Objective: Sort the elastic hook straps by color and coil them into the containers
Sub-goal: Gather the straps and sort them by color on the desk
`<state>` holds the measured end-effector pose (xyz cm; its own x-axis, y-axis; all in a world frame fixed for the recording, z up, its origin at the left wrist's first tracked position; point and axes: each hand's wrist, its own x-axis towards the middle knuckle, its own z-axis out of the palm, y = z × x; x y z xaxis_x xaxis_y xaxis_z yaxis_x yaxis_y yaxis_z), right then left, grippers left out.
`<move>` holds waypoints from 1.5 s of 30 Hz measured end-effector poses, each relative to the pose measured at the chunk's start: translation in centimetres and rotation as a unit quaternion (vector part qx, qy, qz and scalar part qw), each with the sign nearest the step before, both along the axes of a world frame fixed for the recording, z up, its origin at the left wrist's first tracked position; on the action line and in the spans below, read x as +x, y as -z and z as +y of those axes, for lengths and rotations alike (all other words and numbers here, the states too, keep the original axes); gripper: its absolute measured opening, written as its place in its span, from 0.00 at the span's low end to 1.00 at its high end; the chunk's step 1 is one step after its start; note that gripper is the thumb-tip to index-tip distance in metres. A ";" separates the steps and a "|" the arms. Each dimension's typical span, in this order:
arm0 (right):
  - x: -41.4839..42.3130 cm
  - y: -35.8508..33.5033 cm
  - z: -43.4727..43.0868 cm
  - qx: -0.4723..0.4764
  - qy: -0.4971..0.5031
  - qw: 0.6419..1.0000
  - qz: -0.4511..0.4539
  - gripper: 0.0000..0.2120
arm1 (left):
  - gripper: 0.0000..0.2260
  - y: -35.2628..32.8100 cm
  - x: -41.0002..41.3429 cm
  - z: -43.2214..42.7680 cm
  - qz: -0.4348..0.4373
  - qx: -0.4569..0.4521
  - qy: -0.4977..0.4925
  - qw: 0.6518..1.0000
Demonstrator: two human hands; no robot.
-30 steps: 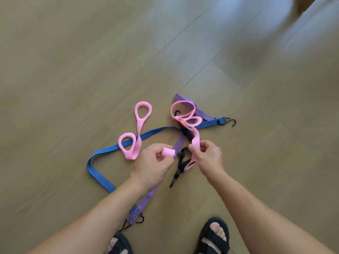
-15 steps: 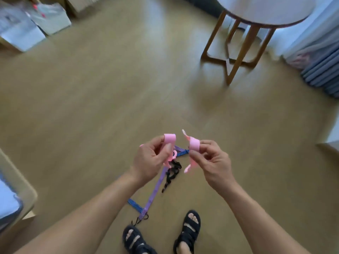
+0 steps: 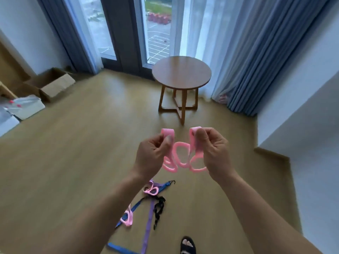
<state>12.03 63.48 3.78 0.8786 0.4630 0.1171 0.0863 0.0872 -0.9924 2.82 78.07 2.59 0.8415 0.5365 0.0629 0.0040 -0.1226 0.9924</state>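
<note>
- Both hands up at chest height and apart. left hand (image 3: pixel 153 156) pinches one folded bit of the pink strap (image 3: pixel 180 156); right hand (image 3: pixel 215 153) pinches another fold of it, thumb (image 3: pixel 200 137) on top.
- Pink strap is off the floor (image 3: pixel 73 162) and runs hand to hand. Its long axis is roughly side to side across the view. Slack hangs in several loops in the gap between and below the hands.
- Can't see hooks on the held strap; the ends are hidden in the fists or blurred.
- Key relation: strap is equally near both hands, so either one can anchor. Looks like the start of coiling, with the loops needing to be gathered toward one hand.
- Risk, my guess: the hanging loops may twist or snag each other while being wound.
- On the floor below, near the person's foot (image 3: pixel 187 244):
  - blue strap (image 3: pixel 136 205)
  - purple strap (image 3: pixel 149 220)
  - black strap (image 3: pixel 158 209)
  - more pink pieces (image 3: pixel 151 189), lying on or crossing the blue and purple
- None of these are sorted yet.
- No clear container in view. Open cardboard box (image 3: pixel 55 85) is far left, well apart; can't tell if it's the target.
- Early in the task, I'd say.
</note>
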 end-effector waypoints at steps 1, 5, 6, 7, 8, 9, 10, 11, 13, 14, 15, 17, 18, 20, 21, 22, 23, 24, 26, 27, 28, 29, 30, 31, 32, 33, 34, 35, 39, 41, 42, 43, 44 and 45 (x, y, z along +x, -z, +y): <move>-1.0 -0.6 -0.6 0.013 -0.005 1.000 0.015 0.11 | 0.15 -0.6 -0.3 -0.6 -0.006 0.004 0.025 1.000; -5.2 -1.9 -3.5 0.007 -0.013 0.999 0.046 0.13 | 0.21 -1.7 -2.1 -2.7 0.002 -0.002 0.182 0.983; -6.3 -2.1 -4.4 0.000 -0.004 0.999 0.043 0.16 | 0.25 -1.6 -2.8 -2.9 0.013 -0.001 0.218 0.976; -7.4 -2.4 -5.4 -0.004 0.003 0.999 0.038 0.19 | 0.29 -1.6 -3.6 -3.2 0.021 -0.011 0.256 0.966; -8.6 -2.8 -6.3 -0.002 0.009 0.999 0.032 0.20 | 0.33 -1.5 -4.3 -3.6 0.021 -0.032 0.296 0.955; -9.8 -3.4 -7.2 0.005 0.020 1.000 0.024 0.21 | 0.35 -1.5 -4.8 -4.1 0.018 -0.047 0.332 0.942; -11.0 -4.0 -8.0 0.010 0.042 0.999 0.013 0.22 | 0.35 -1.6 -5.3 -4.8 0.012 -0.047 0.364 0.930; -12.3 -4.6 -8.7 0.008 0.078 0.997 0.002 0.22 | 0.33 -1.8 -5.6 -5.8 0.004 -0.034 0.391 0.920; -14.6 -5.5 -10.3 0.000 0.179 0.984 -0.018 0.20 | 0.25 -2.3 -6.3 -8.2 -0.015 -0.022 0.433 0.901; -15.8 -5.8 -11.2 -0.001 0.227 0.974 -0.026 0.16 | 0.21 -2.5 -6.6 -9.6 -0.018 -0.030 0.449 0.893; -17.0 -6.1 -12.3 -0.005 0.269 0.963 -0.034 0.12 | 0.18 -2.8 -6.8 -11.0 -0.019 -0.043 0.465 0.884; -19.6 -6.4 -14.4 -0.019 0.332 0.942 -0.045 0.08 | 0.19 -3.1 -7.5 -13.5 -0.017 -0.063 0.504 0.861; -21.0 -6.7 -15.7 -0.026 0.362 0.931 -0.048 0.08 | 0.21 -3.4 -8.0 -14.9 -0.018 -0.073 0.528 0.846; -23.0 -7.4 -17.7 -0.024 0.411 0.910 -0.051 0.07 | 0.23 -3.6 -8.9 -17.2 -0.017 -0.086 0.564 0.821; -23.9 -7.8 -18.7 -0.012 0.433 0.900 -0.051 0.07 | 0.23 -3.6 -9.5 -18.4 -0.015 -0.084 0.584 0.807; -24.8 -8.2 -19.6 0.001 0.452 0.890 -0.053 0.06 | 0.23 -3.7 -10.1 -19.6 -0.014 -0.076 0.604 0.793; -25.7 -8.6 -20.4 0.010 0.471 0.880 -0.058 0.06 | 0.22 -3.7 -10.6 -20.7 -0.015 -0.061 0.618 0.783; -26.6 -9.0 -21.2 0.011 0.489 0.870 -0.066 0.05 | 0.21 -3.8 -11.2 -21.9 -0.019 -0.043 0.630 0.775; -28.4 -9.5 -23.0 -0.002 0.528 0.846 -0.081 0.03 | 0.21 -4.3 -12.6 -24.4 -0.022 -0.018 0.650 0.760; -29.3 -9.6 -24.0 -0.010 0.547 0.832 -0.085 0.02 | 0.21 -4.6 -13.4 -25.6 -0.022 -0.006 0.659 0.752; -30.3 -9.7 -25.0 -0.015 0.567 0.819 -0.086 0.02 | 0.20 -4.9 -14.3 -26.8 -0.025 0.004 0.668 0.744; -31.4 -9.8 -26.2 -0.017 0.588 0.805 -0.084 0.04 | 0.17 -5.1 -15.4 -28.2 -0.030 0.014 0.674 0.738; -32.4 -9.7 -27.1 -0.014 0.604 0.794 -0.076 0.07 | 0.12 -5.2 -16.2 -29.3 -0.034 0.022 0.676 0.736; -33.5 -9.7 -28.0 -0.009 0.615 0.786 -0.064 0.10 | 0.08 -5.3 -17.1 -30.3 -0.039 0.029 0.677 0.734; -35.1 -9.5 -29.1 -0.004 0.619 0.784 -0.053 0.12 | 0.06 -5.6 -18.3 -31.7 -0.041 0.032 0.682 0.729; -36.7 -9.3 -30.3 -0.005 0.611 0.791 -0.040 0.14 | 0.06 -5.9 -19.4 -32.9 -0.040 0.033 0.688 0.724; -38.4 -9.0 -31.4 -0.007 0.593 0.804 -0.026 0.15 | 0.07 -6.1 -20.5 -34.2 -0.037 0.036 0.693 0.719; -40.1 -8.7 -32.6 -0.009 0.573 0.820 -0.013 0.15 | 0.08 -6.3 -21.7 -35.4 -0.036 0.038 0.700 0.713; -46.6 -7.9 -37.6 -0.010 0.569 0.822 -0.005 0.13 | 0.12 -6.8 -26.5 -40.5 -0.036 0.056 0.739 0.670; -48.8 -7.6 -39.4 0.002 0.589 0.808 -0.007 0.13 | 0.14 -6.8 -28.5 -42.4 -0.024 0.027 0.755 0.654; -50.3 -7.4 -40.5 0.011 0.600 0.800 -0.011 0.13 | 0.14 -6.8 -29.7 -43.6 -0.010 0.001 0.761 0.649; -51.8 -7.2 -41.5 0.021 0.613 0.790 -0.017 0.13 | 0.15 -6.8 -30.9 -44.8 0.004 -0.028 0.761 0.648; -53.3 -7.0 -42.5 0.032 0.627 0.778 -0.023 0.13 | 0.14 -6.8 -32.0 -46.0 0.013 -0.056 0.754 0.655; -54.8 -6.7 -43.5 0.047 0.642 0.765 -0.026 0.14 | 0.12 -6.8 -32.9 -47.3 0.011 -0.079 0.740 0.668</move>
